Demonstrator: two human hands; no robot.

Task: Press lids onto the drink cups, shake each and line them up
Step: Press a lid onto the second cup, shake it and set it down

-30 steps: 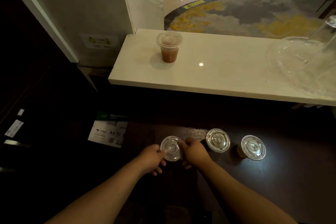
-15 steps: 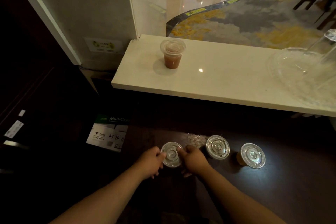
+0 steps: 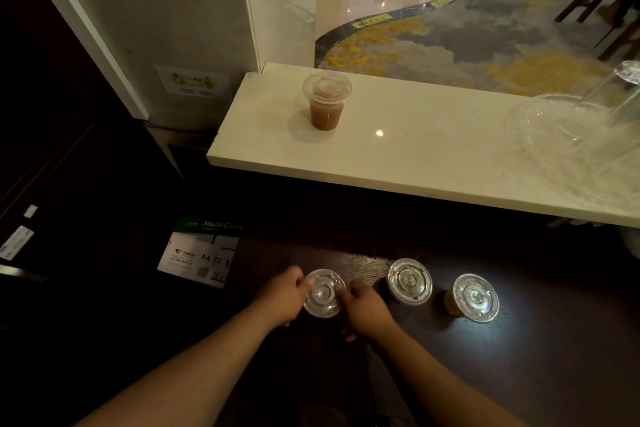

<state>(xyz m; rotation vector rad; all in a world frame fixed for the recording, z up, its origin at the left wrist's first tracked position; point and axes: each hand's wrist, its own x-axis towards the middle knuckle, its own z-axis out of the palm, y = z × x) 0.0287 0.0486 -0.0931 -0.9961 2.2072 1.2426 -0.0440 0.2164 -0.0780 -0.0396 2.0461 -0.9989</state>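
Three clear-lidded drink cups stand in a row on the dark lower counter. My left hand (image 3: 284,295) and my right hand (image 3: 364,309) grip the leftmost cup (image 3: 323,293) from both sides, thumbs on the rim of its lid. The middle cup (image 3: 409,281) and the right cup (image 3: 475,297), which shows amber drink, stand untouched to the right. A fourth lidded cup (image 3: 326,100) with brown drink stands alone on the raised white ledge (image 3: 398,163).
A clear plastic bag of lids and a stack of clear cups (image 3: 588,135) lie at the ledge's right end. A box of A4 paper (image 3: 202,250) sits left of the dark counter. A wall (image 3: 156,28) rises behind it.
Both hands stay on the leftmost cup's lid, with only small shifts of the fingers. The camera has tilted slightly, so the scene sits lower in view.
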